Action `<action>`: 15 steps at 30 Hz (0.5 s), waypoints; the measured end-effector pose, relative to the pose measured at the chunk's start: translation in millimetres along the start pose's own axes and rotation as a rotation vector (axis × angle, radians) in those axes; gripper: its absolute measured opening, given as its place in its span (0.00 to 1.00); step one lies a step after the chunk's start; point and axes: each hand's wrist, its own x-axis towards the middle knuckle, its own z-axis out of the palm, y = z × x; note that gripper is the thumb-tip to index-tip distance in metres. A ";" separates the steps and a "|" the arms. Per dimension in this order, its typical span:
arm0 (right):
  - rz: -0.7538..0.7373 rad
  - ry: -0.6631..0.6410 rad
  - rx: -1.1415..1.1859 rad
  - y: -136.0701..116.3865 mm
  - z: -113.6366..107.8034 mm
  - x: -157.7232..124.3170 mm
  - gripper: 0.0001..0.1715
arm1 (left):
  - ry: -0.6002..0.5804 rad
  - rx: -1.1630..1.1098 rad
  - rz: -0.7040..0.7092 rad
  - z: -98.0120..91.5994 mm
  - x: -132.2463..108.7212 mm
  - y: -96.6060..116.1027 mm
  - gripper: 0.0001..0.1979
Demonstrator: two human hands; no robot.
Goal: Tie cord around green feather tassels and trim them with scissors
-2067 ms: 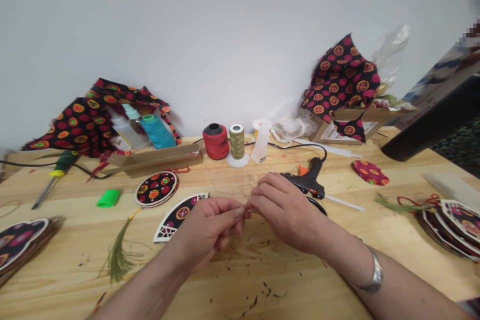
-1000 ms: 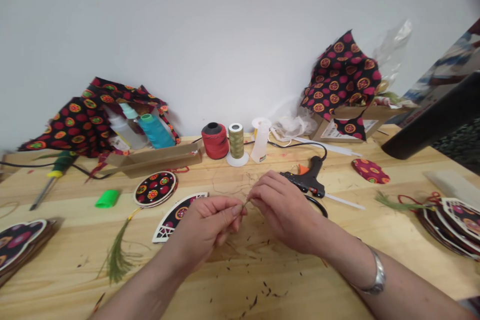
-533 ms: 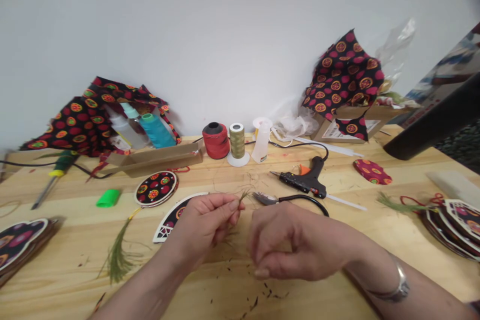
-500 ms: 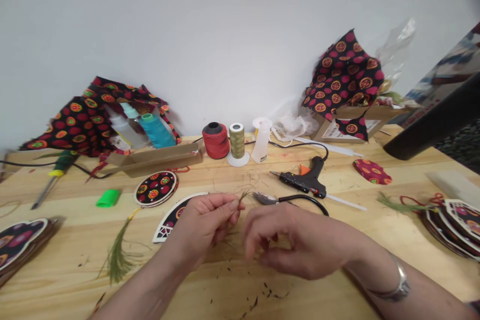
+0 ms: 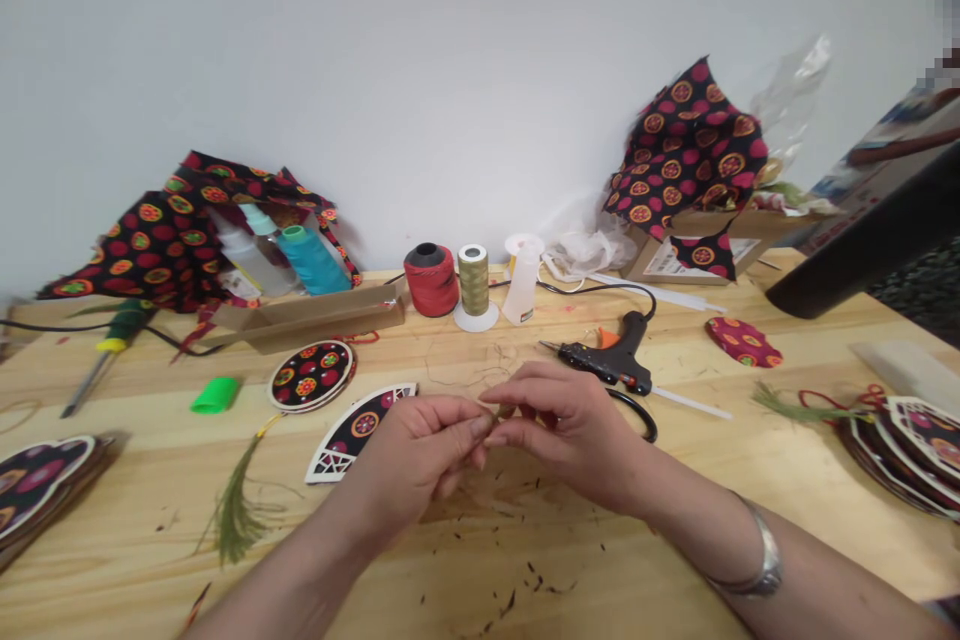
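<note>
My left hand [image 5: 442, 445] pinches a small bundle of olive-green thread [image 5: 496, 414] between thumb and fingers. My right hand [image 5: 559, 430], with a silver bracelet at its wrist, closes thumb and fingertips on the upper end of the same bundle; most of the thread is hidden in the fingers. Just behind my left hand lies a fan-shaped piece [image 5: 365, 425] with a white lattice edge and dark patterned fabric. To its left are a round fabric-covered ornament [image 5: 311, 375] and its olive tassel [image 5: 238, 510]. The scissors-like black handle [image 5: 637, 412] shows behind my right hand.
A hot glue gun [image 5: 611, 355] lies behind my right hand. Spools of red thread [image 5: 431, 282] and olive thread [image 5: 473, 282] stand near the wall. A screwdriver [image 5: 101, 360], a green cap [image 5: 215, 396] and stacked ornaments [image 5: 911, 450] lie around. Dark scraps [image 5: 517, 590] litter the front.
My right hand has moved up and inward to meet my left, its fingertips now on the thread bundle. It covers the grey tip of the tool behind it. My left hand stays nearly in place.
</note>
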 end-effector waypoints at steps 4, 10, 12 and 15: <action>-0.038 0.026 0.015 2.0 3.5 -0.3 0.07 | -0.005 -0.037 -0.011 1.0 0.1 2.2 0.10; -0.110 0.070 -0.112 0.9 2.3 -1.3 0.07 | -0.067 -0.223 -0.008 1.9 0.7 7.2 0.07; -0.117 0.063 -0.155 0.1 0.4 -1.0 0.08 | -0.093 -0.325 -0.047 2.2 0.4 8.6 0.07; -0.072 0.055 -0.188 -1.0 -2.9 0.4 0.10 | -0.112 -0.428 -0.064 2.8 0.3 9.3 0.07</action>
